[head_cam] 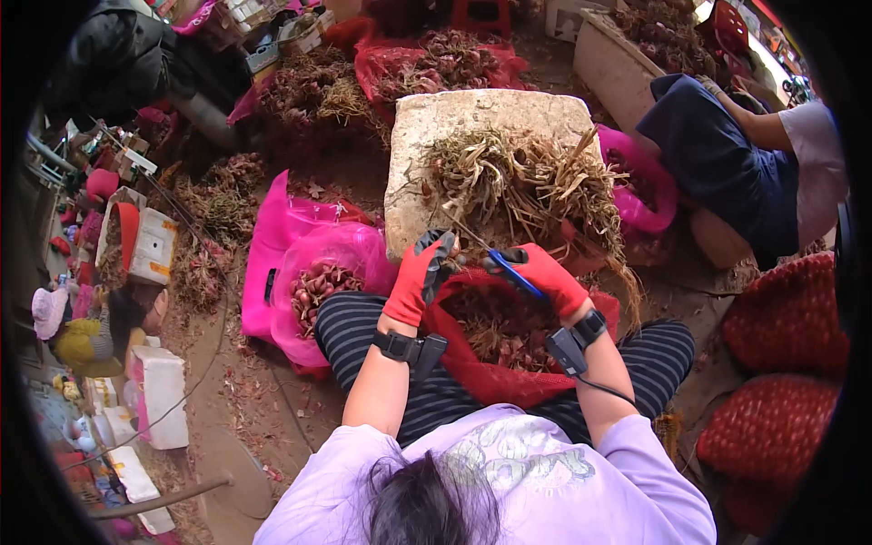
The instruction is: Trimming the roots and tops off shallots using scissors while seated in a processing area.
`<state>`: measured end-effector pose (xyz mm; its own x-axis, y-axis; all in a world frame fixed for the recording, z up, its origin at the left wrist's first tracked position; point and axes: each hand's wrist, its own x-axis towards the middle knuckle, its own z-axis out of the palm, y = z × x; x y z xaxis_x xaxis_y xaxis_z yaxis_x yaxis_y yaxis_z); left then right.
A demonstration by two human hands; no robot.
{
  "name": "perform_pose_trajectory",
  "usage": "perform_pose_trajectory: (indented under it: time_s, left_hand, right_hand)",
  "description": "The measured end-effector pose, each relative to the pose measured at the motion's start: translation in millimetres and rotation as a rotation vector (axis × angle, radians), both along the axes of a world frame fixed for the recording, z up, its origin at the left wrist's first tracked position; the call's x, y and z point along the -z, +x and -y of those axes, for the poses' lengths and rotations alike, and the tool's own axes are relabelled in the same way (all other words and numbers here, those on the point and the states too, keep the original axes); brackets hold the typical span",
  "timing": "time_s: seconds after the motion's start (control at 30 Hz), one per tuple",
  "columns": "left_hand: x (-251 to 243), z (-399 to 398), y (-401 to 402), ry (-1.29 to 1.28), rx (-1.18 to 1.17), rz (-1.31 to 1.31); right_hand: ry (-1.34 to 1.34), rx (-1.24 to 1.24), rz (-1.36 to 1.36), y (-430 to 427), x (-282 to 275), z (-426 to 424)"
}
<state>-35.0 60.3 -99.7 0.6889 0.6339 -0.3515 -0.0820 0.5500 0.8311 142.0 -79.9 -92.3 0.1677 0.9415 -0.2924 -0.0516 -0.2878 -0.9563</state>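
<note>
My left hand (421, 274), in a red glove with dark grey fingers, pinches a small pale-brown bulb (455, 249), apparently a shallot and partly covered by the fingers. My right hand (548, 274), gloved alike, grips scissors (516, 272) by their blue handle. The thin blades point up and left, over the near edge of a worn foam block (490, 109). Dried shallot stalks (524, 177) lie heaped on the block. Below both hands, between my legs, a red mesh bag (455, 361) gapes with shallot skins, roots and trimmings (511, 334) inside.
Left of my knee, a pink mesh bag (368, 252) holds trimmed shallots (323, 289). A co-worker (722, 163) sits at right beside another pink bag (661, 211). Full red mesh sacks (763, 422) stand at lower right. Bunched shallots (313, 95) lie beyond; a cable (221, 320) crosses the floor.
</note>
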Motion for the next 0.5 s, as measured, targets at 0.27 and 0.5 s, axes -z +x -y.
perform_pose_trajectory:
  time_s: [0.27,0.5]
  left_hand:
    - [19,40,-9,-0.200,0.193,0.340]
    - [32,105,13,-0.138,0.195,0.092]
  right_hand:
    - [-0.026,0.174,-0.128,-15,2,68]
    - [0.122,0.531,-0.289,-45,23,131]
